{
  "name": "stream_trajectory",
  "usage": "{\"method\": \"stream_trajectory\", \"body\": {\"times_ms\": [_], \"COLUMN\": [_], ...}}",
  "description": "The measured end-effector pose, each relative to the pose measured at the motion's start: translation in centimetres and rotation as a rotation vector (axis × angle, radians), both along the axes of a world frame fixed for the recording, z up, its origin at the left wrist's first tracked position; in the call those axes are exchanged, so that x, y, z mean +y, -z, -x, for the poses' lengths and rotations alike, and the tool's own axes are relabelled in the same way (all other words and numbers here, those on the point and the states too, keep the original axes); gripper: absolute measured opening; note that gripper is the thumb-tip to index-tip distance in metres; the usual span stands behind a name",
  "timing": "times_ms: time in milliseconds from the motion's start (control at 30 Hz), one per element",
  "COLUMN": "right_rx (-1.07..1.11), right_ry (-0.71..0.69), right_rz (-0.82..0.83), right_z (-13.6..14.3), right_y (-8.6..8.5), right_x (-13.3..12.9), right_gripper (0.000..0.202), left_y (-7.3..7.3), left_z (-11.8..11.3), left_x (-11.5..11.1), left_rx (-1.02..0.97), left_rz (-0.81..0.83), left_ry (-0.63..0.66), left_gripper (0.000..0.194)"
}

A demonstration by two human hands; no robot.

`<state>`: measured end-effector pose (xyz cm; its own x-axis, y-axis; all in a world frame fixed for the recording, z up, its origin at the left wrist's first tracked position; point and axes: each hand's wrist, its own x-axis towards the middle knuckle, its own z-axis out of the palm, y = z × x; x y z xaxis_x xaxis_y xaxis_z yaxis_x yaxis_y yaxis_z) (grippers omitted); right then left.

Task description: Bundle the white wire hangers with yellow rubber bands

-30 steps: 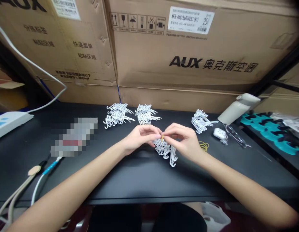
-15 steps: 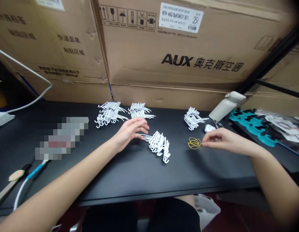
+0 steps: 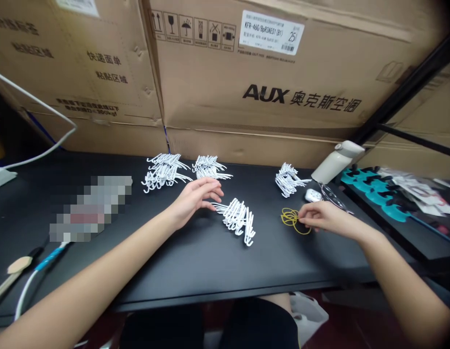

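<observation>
My left hand hovers over the mat with its fingers loosely spread, holding nothing. Its fingertips are beside the tail ends of a bundle of white metal hooks; whether they touch is unclear. On the right, my right hand pinches the edge of a small tangle of thin yellow rubber bands between thumb and fingers. Farther back lie more white hooks: a double pile at left, a pile beside it, and another pile at right.
Large cardboard boxes wall off the back. Right of the hooks are a white bottle, a small white case, glasses and a teal object. A blurred-out device with a cable lies at left.
My right hand has come slightly lower and to the left at the yellow rubber bands, and a loop now spreads out below its fingers. The left hand stays almost still.
</observation>
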<state>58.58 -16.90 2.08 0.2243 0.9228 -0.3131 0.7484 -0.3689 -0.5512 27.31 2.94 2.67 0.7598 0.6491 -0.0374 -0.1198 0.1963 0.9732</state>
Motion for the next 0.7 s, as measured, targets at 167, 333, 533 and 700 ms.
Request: {"method": "stream_trajectory", "body": {"times_ms": [167,333,533,700], "right_rx": [-0.363,-0.342,-0.555,-0.721], "right_ry": [0.060,-0.133,-0.283,-0.309], "right_rz": [-0.167,-0.401,-0.352,-0.367], "right_z": [1.9,9.9,18.1,18.3], "right_y": [-1.9,-2.5,0.5,1.7], "right_x": [0.5,2.9,5.6,7.4], "right_gripper": [0.027,0.048,0.079,0.046], "left_y": [-0.1,0.4,0.6,0.6], "left_z": [0.0,0.0,0.1,0.0], "left_x": [-0.1,0.4,1.1,0.9], "left_rx": [0.014,0.023,-0.010,0.005], "left_rz": [-0.017,-0.076,-0.087,-0.123], "left_ry": [-0.016,-0.142,-0.287,-0.267], "left_gripper": [0.026,0.025,0.022,0.022]}}
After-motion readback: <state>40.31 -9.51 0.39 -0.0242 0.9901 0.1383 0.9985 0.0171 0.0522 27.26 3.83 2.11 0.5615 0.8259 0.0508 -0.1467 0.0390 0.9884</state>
